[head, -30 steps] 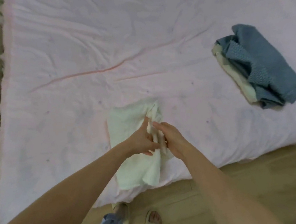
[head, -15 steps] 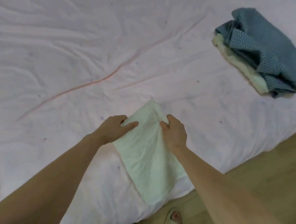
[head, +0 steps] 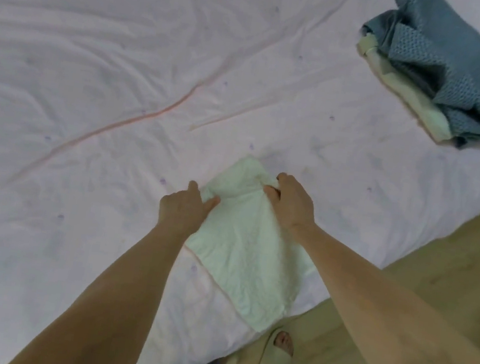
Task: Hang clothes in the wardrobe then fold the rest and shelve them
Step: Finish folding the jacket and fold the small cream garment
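Pale green garment (head: 243, 243) lies flat at the near edge of the bed (head: 94, 71), its near end hanging off the mattress. Left hand (head: 181, 209) pinches the far-left corner; right hand (head: 292, 202) pinches the far-right corner. Cloth judged light, soft, limp, prone to bunching; the far corners are the sensible hold for the next fold. No containers in view. Folded pile (head: 448, 75), blue over cream, sits well apart from the garment, far right.

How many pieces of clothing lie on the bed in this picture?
3 visible: a pale green garment at the near edge, gripped by both hands; a blue garment far right atop a cream garment. More may be hidden there.
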{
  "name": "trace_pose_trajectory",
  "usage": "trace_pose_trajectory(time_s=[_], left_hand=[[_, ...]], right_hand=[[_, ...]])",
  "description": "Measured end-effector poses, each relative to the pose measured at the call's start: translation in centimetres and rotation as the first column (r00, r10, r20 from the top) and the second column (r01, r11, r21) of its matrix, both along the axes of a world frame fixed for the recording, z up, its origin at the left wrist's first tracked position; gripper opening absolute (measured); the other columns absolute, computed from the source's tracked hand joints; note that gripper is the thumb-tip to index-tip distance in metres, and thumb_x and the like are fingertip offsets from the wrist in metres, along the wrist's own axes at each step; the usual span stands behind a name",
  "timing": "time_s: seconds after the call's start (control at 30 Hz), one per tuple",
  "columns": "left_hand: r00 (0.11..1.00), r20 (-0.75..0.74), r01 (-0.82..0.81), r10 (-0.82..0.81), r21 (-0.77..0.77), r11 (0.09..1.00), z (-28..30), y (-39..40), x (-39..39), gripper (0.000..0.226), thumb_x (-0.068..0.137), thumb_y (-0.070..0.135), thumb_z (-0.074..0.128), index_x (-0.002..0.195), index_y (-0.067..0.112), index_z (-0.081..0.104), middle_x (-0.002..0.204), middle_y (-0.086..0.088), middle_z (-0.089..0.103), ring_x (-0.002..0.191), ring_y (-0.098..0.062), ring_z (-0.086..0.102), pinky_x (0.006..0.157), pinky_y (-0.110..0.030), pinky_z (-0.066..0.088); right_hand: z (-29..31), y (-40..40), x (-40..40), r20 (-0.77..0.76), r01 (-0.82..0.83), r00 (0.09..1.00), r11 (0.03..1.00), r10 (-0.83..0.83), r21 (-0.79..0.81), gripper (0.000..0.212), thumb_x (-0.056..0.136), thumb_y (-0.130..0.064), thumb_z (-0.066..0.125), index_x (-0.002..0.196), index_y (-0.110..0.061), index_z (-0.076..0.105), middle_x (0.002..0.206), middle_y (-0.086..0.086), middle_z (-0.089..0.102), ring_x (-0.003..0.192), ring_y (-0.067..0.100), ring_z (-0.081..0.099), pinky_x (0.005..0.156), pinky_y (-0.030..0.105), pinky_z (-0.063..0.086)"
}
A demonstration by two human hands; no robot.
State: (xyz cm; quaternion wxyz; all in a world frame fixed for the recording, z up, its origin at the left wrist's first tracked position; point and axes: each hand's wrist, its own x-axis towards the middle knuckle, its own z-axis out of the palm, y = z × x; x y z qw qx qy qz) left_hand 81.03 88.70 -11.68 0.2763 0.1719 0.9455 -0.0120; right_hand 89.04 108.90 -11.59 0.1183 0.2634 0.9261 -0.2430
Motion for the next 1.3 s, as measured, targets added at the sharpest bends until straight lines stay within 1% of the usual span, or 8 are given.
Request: trace_pose_trajectory(time_s=[0.1,0.2,0.33,0.57,0.77,0.93,1.2,1.3], left_hand=[[0.995,0.098,0.001,-0.007,0.054,0.999,0.3,1.7,-1.5,0.066,0.095,0.06,0.034,0.137,0.009,0.036,0.134,-0.015,0.044,0.123,-0.034,0.045,0.095,-0.043,0.039],[0.969,0.245,-0.081,0.021,0.237,0.968,0.8,4.5,-2.9,0.071,0.09,0.064,0.043,0.137,0.011,0.039,0.133,-0.012,0.047,0.123,-0.031,0.045,0.1,-0.045,0.039],[0.956,0.289,-0.14,0.05,0.3,0.944,0.0,7.3,-3.0,0.092,0.074,0.082,0.048,0.132,0.011,0.043,0.127,-0.007,0.053,0.117,-0.028,0.052,0.094,-0.041,0.043],[0.945,0.3,-0.242,0.132,0.365,0.899,-1.7,6.6,-2.8,0.072,0.078,0.076,0.052,0.118,0.016,0.054,0.116,-0.004,0.062,0.107,-0.027,0.058,0.086,-0.037,0.045],[0.868,0.464,-0.438,0.176,0.549,0.712,7.2,7.7,-2.6,0.058,0.067,0.058,0.071,0.108,0.019,0.059,0.099,0.004,0.065,0.088,-0.013,0.062,0.074,-0.033,0.05],[0.917,0.387,-0.338,0.094,0.632,0.697,17.2,15.5,-1.9,0.055,0.072,0.061,0.069,0.106,0.019,0.061,0.1,0.005,0.065,0.088,-0.011,0.062,0.077,-0.033,0.051],[0.96,0.278,-0.223,0.005,0.757,0.614,29.6,33.2,3.6,0.037,0.089,0.049,0.06,0.111,0.019,0.064,0.109,0.002,0.066,0.098,-0.017,0.062,0.089,-0.038,0.051],[0.971,0.239,-0.2,0.006,0.798,0.569,32.9,40.6,6.0,0.025,0.094,0.043,0.056,0.109,0.024,0.063,0.106,0.006,0.064,0.098,-0.016,0.06,0.084,-0.033,0.048]], right_hand=[[0.0,0.8,0.8,0.105,0.114,0.987,0.993,-0.118,0.041,0.048,0.094,-0.056,0.04,0.105,-0.009,0.048,0.102,0.009,0.056,0.096,0.031,0.053,0.078,0.039,0.041],[0.2,1.1,3.4,0.203,0.174,0.968,0.978,-0.149,-0.111,0.054,0.09,-0.065,0.037,0.106,-0.014,0.044,0.102,0.007,0.059,0.096,0.03,0.057,0.082,0.042,0.046],[0.8,1.7,6.1,0.191,0.155,0.976,0.952,-0.106,-0.264,0.055,0.082,-0.068,0.053,0.105,-0.019,0.041,0.095,-0.002,0.059,0.086,0.022,0.059,0.075,0.04,0.048],[-0.2,2.5,6.7,0.34,0.178,0.939,0.923,-0.056,-0.34,0.062,0.074,-0.062,0.069,0.111,-0.016,0.051,0.098,-0.003,0.064,0.089,0.02,0.063,0.077,0.037,0.052],[7.5,4.8,7.6,0.259,0.347,0.936,0.738,-0.238,-0.578,0.028,0.075,-0.041,0.079,0.095,-0.022,0.071,0.088,-0.004,0.073,0.076,0.008,0.069,0.068,0.025,0.055],[16.9,12.1,8.7,0.203,0.356,0.933,0.679,-0.297,-0.642,0.027,0.081,-0.041,0.074,0.099,-0.021,0.071,0.092,-0.006,0.072,0.076,0.002,0.068,0.064,0.015,0.053],[28.4,28.9,14.6,0.055,0.342,0.911,0.673,-0.409,-0.656,0.023,0.084,-0.041,0.07,0.096,-0.022,0.07,0.09,-0.006,0.073,0.078,0.008,0.07,0.072,0.022,0.057],[32.1,36.9,16.4,0.028,0.272,0.939,0.688,-0.344,-0.672,0.015,0.09,-0.041,0.062,0.099,-0.029,0.064,0.093,-0.011,0.07,0.079,0.004,0.068,0.062,0.014,0.052]])
